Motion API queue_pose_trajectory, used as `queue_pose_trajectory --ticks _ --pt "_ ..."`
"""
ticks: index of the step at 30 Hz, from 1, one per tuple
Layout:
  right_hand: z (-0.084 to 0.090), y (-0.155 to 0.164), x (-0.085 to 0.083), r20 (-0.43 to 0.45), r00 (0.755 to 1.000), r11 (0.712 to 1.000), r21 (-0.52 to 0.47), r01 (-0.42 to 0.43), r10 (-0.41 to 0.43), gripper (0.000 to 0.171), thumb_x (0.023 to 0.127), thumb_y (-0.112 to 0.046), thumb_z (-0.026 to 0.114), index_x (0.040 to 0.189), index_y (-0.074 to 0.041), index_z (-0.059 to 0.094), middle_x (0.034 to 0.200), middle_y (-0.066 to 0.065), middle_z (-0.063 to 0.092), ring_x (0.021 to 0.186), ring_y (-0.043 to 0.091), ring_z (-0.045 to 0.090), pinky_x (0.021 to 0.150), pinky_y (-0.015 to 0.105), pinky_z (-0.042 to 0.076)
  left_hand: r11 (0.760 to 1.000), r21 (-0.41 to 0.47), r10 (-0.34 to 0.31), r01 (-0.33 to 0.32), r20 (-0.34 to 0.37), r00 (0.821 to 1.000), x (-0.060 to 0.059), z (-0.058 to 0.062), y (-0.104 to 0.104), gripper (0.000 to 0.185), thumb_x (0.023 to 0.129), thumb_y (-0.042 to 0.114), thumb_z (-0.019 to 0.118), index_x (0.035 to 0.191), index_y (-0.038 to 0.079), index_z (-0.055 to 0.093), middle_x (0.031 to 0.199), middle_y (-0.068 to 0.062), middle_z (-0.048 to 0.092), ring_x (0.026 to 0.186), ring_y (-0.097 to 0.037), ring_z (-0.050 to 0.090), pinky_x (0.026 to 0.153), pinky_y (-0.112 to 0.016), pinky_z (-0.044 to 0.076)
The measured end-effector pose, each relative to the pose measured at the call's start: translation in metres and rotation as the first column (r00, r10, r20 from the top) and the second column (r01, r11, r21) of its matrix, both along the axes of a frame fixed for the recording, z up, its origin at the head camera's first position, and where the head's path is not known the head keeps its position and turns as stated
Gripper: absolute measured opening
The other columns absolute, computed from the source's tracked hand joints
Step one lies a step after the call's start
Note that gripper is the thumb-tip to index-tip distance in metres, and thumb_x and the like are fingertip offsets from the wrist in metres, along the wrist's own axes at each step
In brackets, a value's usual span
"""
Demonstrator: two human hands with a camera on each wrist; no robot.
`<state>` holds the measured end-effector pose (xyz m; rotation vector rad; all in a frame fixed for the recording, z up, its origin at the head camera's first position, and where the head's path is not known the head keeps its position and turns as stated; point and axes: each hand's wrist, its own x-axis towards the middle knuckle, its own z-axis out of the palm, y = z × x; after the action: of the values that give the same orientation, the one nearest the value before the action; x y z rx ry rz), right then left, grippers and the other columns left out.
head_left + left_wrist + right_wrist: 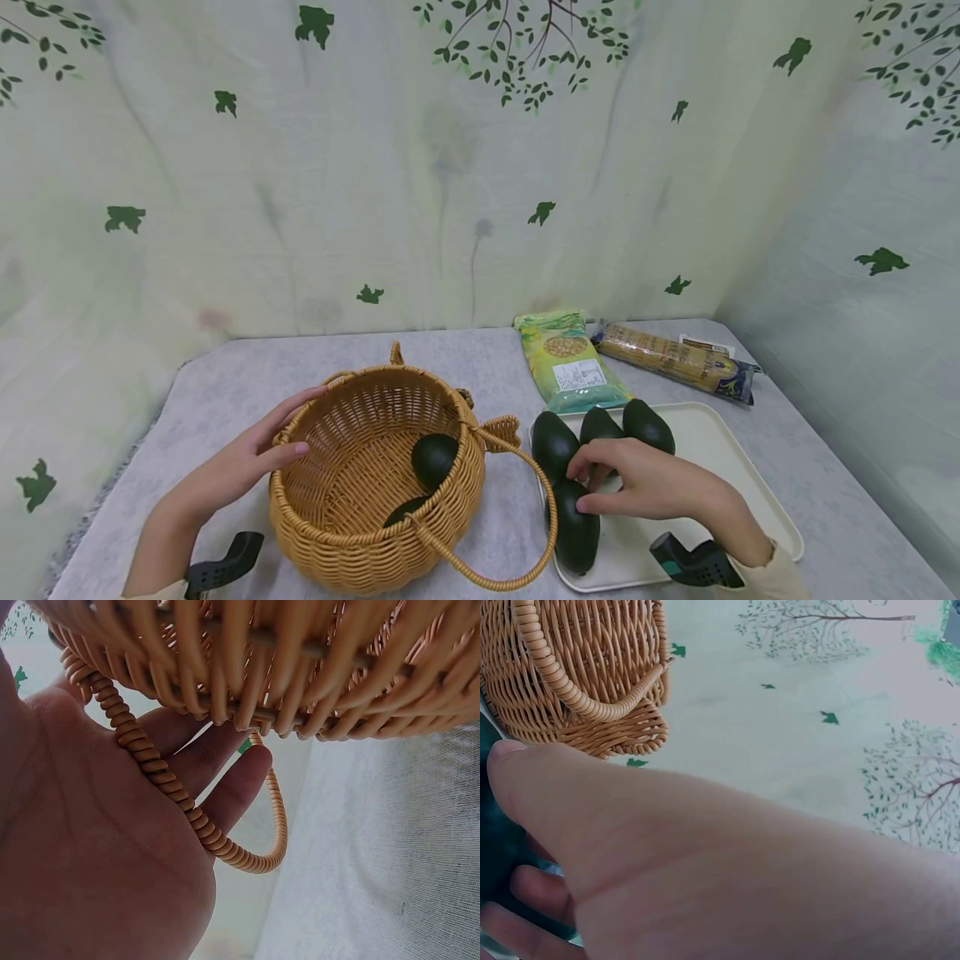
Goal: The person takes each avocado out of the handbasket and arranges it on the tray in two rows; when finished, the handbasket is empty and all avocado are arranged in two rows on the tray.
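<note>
Avocado (576, 527) on tray (738, 475) sits pinched by right hand (645, 482); left hand (240, 462), spread, steadies basket (360, 533).

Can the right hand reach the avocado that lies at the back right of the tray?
Probably yes. The right hand already rests on the avocados at the front of the tray, and the back right avocado lies just beyond its fingers, uncovered.
</note>
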<state>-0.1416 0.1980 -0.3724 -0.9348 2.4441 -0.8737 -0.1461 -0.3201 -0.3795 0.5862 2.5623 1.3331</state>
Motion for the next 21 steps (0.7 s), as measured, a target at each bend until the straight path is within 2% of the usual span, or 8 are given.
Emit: queue_pose_trajectory --ticks 2,4,5,7,9,11,14,21 --pt "0.0008 0.0000 0.0000 0.006 1.000 1.000 -0.005 0.000 0.000 0.033 0.095 -0.040 0.074 0.119 -0.018 0.070 0.112 -0.005 0.069 0.095 0.008 0.066 0.079 0.028 0.057 1.000 -0.006 0.002 -0.002 -0.004 1.000 -0.0001 0.0002 -0.0002 0.065 0.108 0.018 0.050 0.164 0.035 0.022 0.168 -0.015 0.021 0.146 -0.038 0.033 0.092 -0.034 0.051" --pt "0.0012 0.0000 0.0000 0.016 1.000 1.000 -0.010 0.002 -0.002 0.033 0.095 -0.040 0.074 0.120 -0.017 0.070 0.113 -0.005 0.069 0.096 0.009 0.066 0.078 0.027 0.057 1.000 -0.007 0.002 -0.002 -0.006 1.000 -0.0002 0.0001 -0.0004 0.065 0.108 0.018 0.050 0.164 0.035 0.022 0.168 -0.015 0.021 0.146 -0.044 0.031 0.092 -0.033 0.051" --pt "0.0013 0.0000 0.0000 0.024 1.000 1.000 -0.012 0.005 -0.004 0.033 0.095 -0.039 0.074 0.120 -0.017 0.070 0.113 -0.004 0.069 0.097 0.009 0.066 0.078 0.026 0.057 1.000 -0.004 0.002 -0.002 -0.006 1.000 -0.0002 -0.0001 -0.0007 0.065 0.108 0.018 0.050 0.164 0.035 0.022 0.168 -0.015 0.021 0.146 -0.039 0.032 0.092 -0.032 0.051" --pt "0.0017 -0.0001 0.0000 0.039 0.999 1.000 -0.015 0.011 -0.010 0.034 0.095 -0.039 0.075 0.120 -0.017 0.069 0.114 -0.004 0.069 0.098 0.010 0.067 0.077 0.025 0.057 1.000 0.001 0.002 -0.002 -0.007 1.000 -0.0002 -0.0005 -0.0011 0.065 0.108 0.018 0.050 0.164 0.035 0.022 0.168 -0.014 0.022 0.146 -0.020 0.036 0.092 -0.027 0.051" --pt "0.0019 -0.0002 0.0000 0.052 0.998 1.000 -0.018 0.018 -0.017 0.034 0.095 -0.038 0.075 0.120 -0.017 0.069 0.114 -0.004 0.069 0.099 0.011 0.067 0.078 0.025 0.057 1.000 0.011 -0.001 0.001 -0.006 1.000 0.0000 -0.0009 -0.0014 0.064 0.108 0.018 0.050 0.164 0.035 0.023 0.168 -0.014 0.023 0.139 0.000 0.037 0.091 -0.026 0.051" --pt "0.0021 -0.0003 -0.0004 0.057 0.998 1.000 -0.020 0.024 -0.023 0.033 0.095 -0.037 0.075 0.120 -0.017 0.069 0.114 -0.004 0.069 0.100 0.011 0.067 0.079 0.026 0.058 1.000 0.022 -0.004 0.004 -0.005 1.000 0.0000 -0.0011 -0.0013 0.064 0.108 0.018 0.050 0.164 0.035 0.023 0.167 -0.013 0.023 0.132 0.013 0.035 0.091 -0.026 0.051" --pt "0.0022 -0.0002 -0.0010 0.049 0.999 0.999 -0.024 0.024 -0.023 0.033 0.095 -0.036 0.075 0.120 -0.017 0.070 0.114 -0.004 0.070 0.100 0.012 0.067 0.081 0.028 0.059 0.999 0.033 -0.008 0.008 0.000 1.000 0.0000 -0.0012 -0.0012 0.064 0.108 0.017 0.050 0.164 0.034 0.023 0.167 -0.014 0.023 0.129 0.018 0.034 0.090 -0.026 0.052" --pt "0.0043 -0.0003 -0.0008 0.046 0.998 0.998 -0.054 0.040 -0.038 0.032 0.096 -0.034 0.075 0.121 -0.014 0.069 0.115 0.001 0.071 0.106 0.019 0.069 0.083 0.027 0.059 1.000 0.025 0.001 -0.001 0.014 1.000 0.0004 -0.0008 -0.0007 0.064 0.108 0.018 0.050 0.164 0.035 0.023 0.168 -0.015 0.022 0.129 0.016 0.035 0.090 -0.029 0.052"
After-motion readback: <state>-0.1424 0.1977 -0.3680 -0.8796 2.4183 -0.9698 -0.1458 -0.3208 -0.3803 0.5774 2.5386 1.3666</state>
